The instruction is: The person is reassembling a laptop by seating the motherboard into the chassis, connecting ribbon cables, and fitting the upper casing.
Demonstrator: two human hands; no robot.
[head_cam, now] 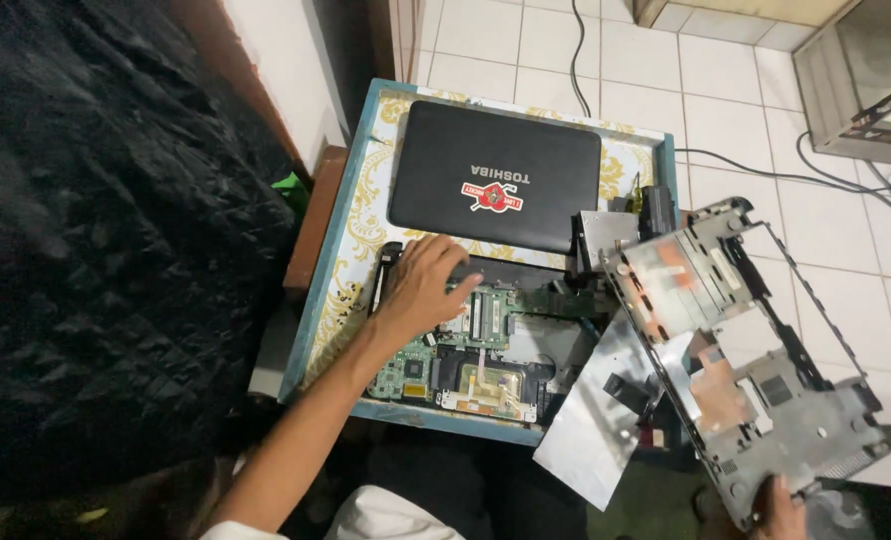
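Note:
My left hand rests flat, fingers spread, on the exposed green circuit board of an opened laptop base on a small table. My right hand, at the bottom right edge, grips the lower corner of a detached grey plastic laptop cover, holding it tilted off the table's right side with its inner face up. A silver foil sheet hangs under that cover. Behind the open base lies a closed black laptop with a red sticker on its lid.
The table has a teal rim and a white and gold patterned top. A dark quilted surface fills the left. White tiled floor with black cables lies behind and to the right. A cabinet stands at the top right.

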